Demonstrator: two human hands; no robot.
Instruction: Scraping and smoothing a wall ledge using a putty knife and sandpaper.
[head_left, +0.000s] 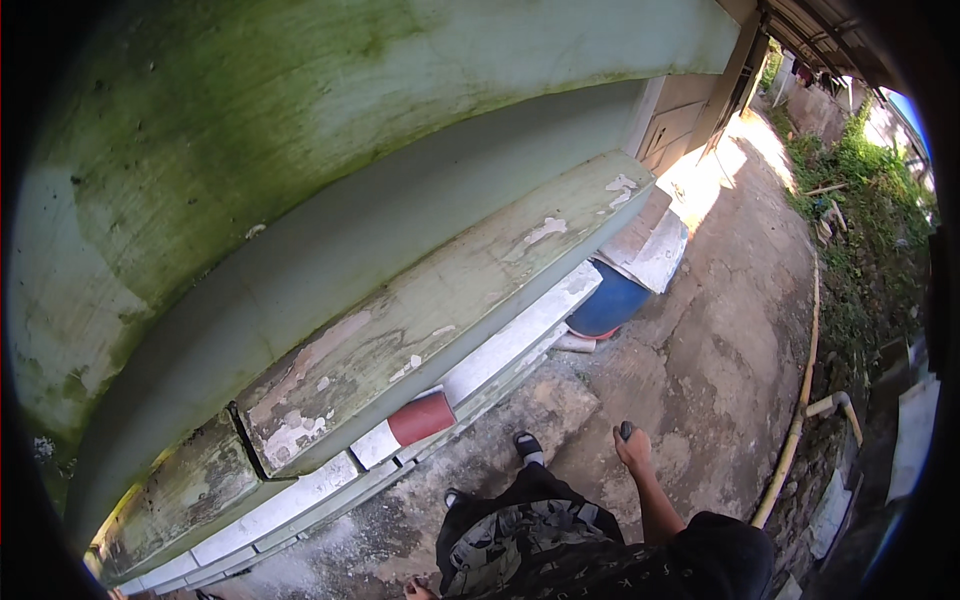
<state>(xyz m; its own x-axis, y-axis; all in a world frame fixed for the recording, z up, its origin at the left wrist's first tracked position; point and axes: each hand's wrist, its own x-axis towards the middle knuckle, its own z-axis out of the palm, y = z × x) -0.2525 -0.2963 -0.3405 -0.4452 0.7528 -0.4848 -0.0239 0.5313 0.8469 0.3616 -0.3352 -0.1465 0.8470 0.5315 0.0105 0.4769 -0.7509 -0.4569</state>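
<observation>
My right hand is held out in front of my body, over the concrete path, with its fingers closed. A small dark rounded thing pokes out at the top of that fist; the rest is hidden by the fingers, so its kind is unclear. At the lower edge only part of my left hand shows, low beside my leg. Its visible fingers look curled, and whatever they may hold is out of sight. Neither hand touches the wall or the ledge.
A mossy pale green wall with a peeling ledge runs along my left. Ahead stands a blue container under pale sheets. A reddish-brown block sits below the ledge. A yellowish pipe and plants border the cracked path.
</observation>
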